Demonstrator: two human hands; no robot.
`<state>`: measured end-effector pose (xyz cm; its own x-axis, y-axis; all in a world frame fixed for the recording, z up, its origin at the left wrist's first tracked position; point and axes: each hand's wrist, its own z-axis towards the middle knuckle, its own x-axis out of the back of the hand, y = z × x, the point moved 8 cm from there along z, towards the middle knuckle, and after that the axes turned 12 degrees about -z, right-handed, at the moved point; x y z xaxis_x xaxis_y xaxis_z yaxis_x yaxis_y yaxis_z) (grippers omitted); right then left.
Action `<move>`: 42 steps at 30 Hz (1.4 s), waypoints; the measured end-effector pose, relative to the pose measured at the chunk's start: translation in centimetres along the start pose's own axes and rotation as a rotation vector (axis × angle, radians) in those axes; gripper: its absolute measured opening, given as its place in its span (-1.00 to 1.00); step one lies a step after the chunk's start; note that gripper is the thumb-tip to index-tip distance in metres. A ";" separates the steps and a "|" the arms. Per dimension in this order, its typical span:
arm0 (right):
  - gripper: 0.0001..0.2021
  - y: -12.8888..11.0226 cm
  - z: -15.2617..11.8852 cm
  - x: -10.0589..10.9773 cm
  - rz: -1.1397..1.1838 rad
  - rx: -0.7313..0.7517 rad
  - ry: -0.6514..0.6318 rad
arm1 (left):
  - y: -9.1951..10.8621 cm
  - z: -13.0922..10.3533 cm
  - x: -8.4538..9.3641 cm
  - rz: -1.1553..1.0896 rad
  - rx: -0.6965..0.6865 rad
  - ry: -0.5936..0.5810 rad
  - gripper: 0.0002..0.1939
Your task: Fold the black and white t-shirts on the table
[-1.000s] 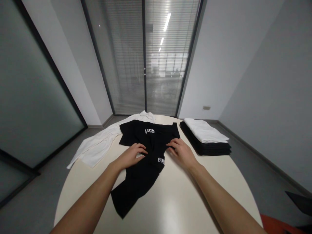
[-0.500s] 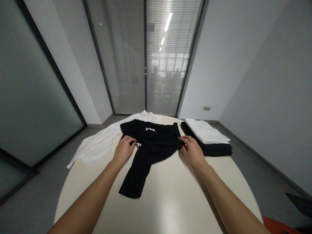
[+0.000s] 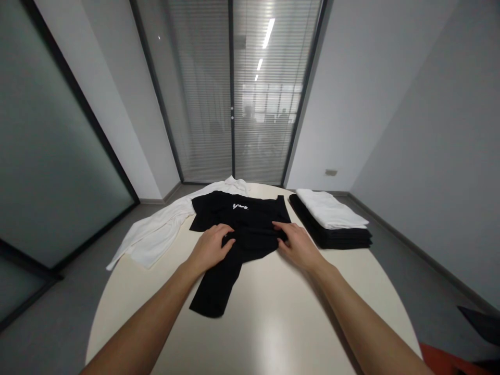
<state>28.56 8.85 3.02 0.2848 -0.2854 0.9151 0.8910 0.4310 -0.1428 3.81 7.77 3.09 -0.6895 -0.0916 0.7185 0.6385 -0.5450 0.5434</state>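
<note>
A black T-shirt (image 3: 253, 213) with white lettering near its far side lies partly folded on the table. One black section of it stretches toward me at the left. My left hand (image 3: 213, 247) rests on the shirt's left part, thumb and fingers apart. Over the right side, my right hand (image 3: 299, 245) touches the cloth with its thumb also spread from the fingers. Between both hands the fabric shows shallow folds. Some fingertips are hard to make out against the black.
A white garment (image 3: 156, 229) is spread along the table's left edge, partly under the black shirt. At the right stands a stack of folded black clothes (image 3: 344, 239) topped by a folded white one (image 3: 330, 208). The round table (image 3: 253, 323) is pale.
Both hands have moved inward, toward each other over the shirt, and their thumbs and fingers have spread apart. The shirt's left sleeve edge, earlier at my left hand, now lies free.
</note>
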 end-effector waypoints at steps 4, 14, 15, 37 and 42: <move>-0.64 1.2 0.1 0.7 -0.028 -0.081 0.001 | -0.6 0.0 0.5 -0.042 0.052 0.073 -0.80; -0.68 0.9 0.2 2.1 0.081 -0.069 0.080 | 7.9 -1.4 -1.0 -0.282 -0.295 -0.236 -0.69; -0.67 0.3 0.2 2.1 0.117 -0.031 0.075 | 8.1 -1.5 -1.2 -0.308 -0.287 -0.266 -0.68; -0.61 -5.3 -1.0 0.9 0.271 0.363 -0.125 | 7.6 -2.1 -3.9 -0.450 -0.186 -0.443 -0.77; -0.82 -4.3 -0.8 1.3 0.316 0.341 -0.017 | 7.6 -2.0 -3.3 -0.458 -0.162 -0.414 -0.79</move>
<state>25.39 5.92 4.51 0.5153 -0.0815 0.8531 0.5934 0.7522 -0.2866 10.23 2.29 3.95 -0.6705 0.4926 0.5547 0.2284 -0.5743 0.7861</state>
